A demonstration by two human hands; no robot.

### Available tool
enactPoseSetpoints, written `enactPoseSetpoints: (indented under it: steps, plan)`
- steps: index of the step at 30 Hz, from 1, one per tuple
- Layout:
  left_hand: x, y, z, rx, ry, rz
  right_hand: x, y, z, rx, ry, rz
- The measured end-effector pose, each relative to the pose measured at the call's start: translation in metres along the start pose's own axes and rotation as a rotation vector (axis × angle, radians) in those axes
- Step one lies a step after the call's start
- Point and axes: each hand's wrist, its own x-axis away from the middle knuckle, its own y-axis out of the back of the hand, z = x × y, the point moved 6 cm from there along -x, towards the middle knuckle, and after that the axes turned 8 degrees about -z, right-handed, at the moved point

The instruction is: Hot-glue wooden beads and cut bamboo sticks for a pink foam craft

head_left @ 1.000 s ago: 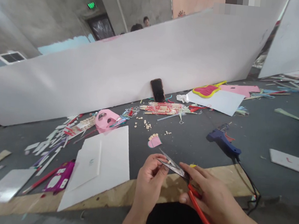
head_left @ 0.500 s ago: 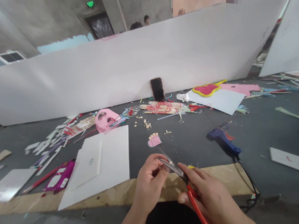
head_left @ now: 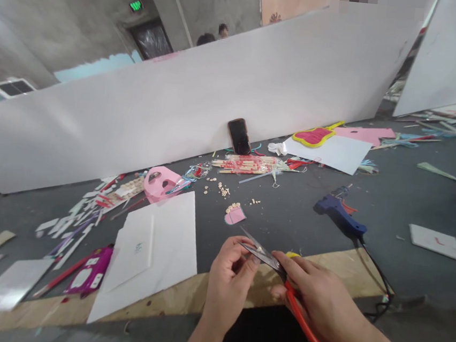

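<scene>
My right hand (head_left: 316, 287) is closed around the red-handled scissors (head_left: 304, 323), whose blades point left and stand a little apart. Between the blades is a tiny pale piece (head_left: 259, 249), too small to name for sure. My left hand (head_left: 229, 278) is pinched at the blade tips, its thumb and forefinger by that piece; what lies inside the pinch is mostly hidden. Just beyond the blades, a small pink rounded cutout (head_left: 235, 216) lies on the dark table, with pale beads or chips along its upper edge. Loose pale bits (head_left: 223, 190) are scattered behind it.
A blue glue gun (head_left: 340, 214) with a black cord lies to the right. White sheets (head_left: 181, 242) and a purple packet (head_left: 91, 271) are on the left. A phone (head_left: 239, 136) leans on the white partition (head_left: 169, 106), behind packed sticks (head_left: 248, 164).
The scissor blades look slightly closer together around the tiny pale piece. My hands stay nearly in place, and the view has shifted very slightly.
</scene>
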Motion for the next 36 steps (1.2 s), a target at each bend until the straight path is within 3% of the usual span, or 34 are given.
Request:
enactPoseSetpoints:
  steps: [8,17,26,36]
  plan:
    - [0.0,0.004,0.0,0.03,-0.024,-0.041,-0.003,0.008,0.002,-0.035,-0.054,-0.001]
    - [0.001,0.005,-0.005,0.069,-0.067,-0.042,-0.007,0.017,0.009,-0.046,-0.006,-0.025]
    - [-0.001,0.002,-0.003,0.083,-0.009,0.013,-0.001,0.008,0.007,-0.009,0.004,-0.056]
    - [0.003,0.0,-0.004,-0.058,-0.067,-0.064,-0.004,0.003,0.0,0.032,-0.028,-0.002]
